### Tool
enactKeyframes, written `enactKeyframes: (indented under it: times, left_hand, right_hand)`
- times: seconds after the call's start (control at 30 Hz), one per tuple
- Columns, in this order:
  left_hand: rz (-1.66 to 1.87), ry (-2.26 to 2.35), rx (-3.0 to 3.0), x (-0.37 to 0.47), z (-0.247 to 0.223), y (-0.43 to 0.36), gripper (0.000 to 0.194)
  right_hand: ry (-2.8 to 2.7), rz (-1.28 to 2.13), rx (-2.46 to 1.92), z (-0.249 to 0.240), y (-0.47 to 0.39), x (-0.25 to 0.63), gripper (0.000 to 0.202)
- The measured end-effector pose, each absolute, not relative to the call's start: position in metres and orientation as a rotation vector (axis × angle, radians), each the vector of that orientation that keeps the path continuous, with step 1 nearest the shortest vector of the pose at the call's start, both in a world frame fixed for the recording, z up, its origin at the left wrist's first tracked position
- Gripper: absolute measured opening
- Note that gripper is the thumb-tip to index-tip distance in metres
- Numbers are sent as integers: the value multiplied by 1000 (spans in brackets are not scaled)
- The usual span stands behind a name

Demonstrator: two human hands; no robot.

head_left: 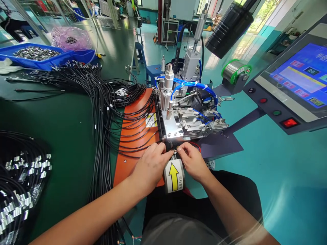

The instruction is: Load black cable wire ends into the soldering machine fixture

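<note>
My left hand [153, 165] is closed at the front edge of the machine [172, 127], its thumb and fingers around something small. My right hand [192, 160] pinches close beside it, fingertips nearly touching the left ones. A tiny metallic piece [175, 152] shows between the fingertips; what each hand grips is too small to make out. Just below them is a round part with a yellow arrow label [174, 176]. Black cables [138, 136] run across the orange plate [125, 170] into the machine's left side.
More black cables [98, 136] hang over the green table [68, 136]. At the back left is a blue tray [55, 61] of small metal parts beside a pink bag [71, 37]. A solder spool [236, 71] and a control screen [301, 75] stand at the right.
</note>
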State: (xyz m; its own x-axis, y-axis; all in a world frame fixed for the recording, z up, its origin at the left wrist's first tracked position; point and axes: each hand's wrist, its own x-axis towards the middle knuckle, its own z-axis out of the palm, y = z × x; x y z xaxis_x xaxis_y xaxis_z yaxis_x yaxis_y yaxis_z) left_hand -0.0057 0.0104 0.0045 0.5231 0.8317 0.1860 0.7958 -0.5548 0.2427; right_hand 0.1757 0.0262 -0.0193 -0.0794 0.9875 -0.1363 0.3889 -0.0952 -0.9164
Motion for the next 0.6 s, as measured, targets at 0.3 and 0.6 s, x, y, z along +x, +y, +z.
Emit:
enactKeyframes:
  times: [0.3,0.6]
  left_hand:
    - [299,1496,2649,-5,8,13,20]
    - [280,1576,2498,-10,13,12,19]
  right_hand:
    - [-1561,1170,-1467,-27,26,177,26]
    - [-1499,1151,-1493,-36,23,173,26]
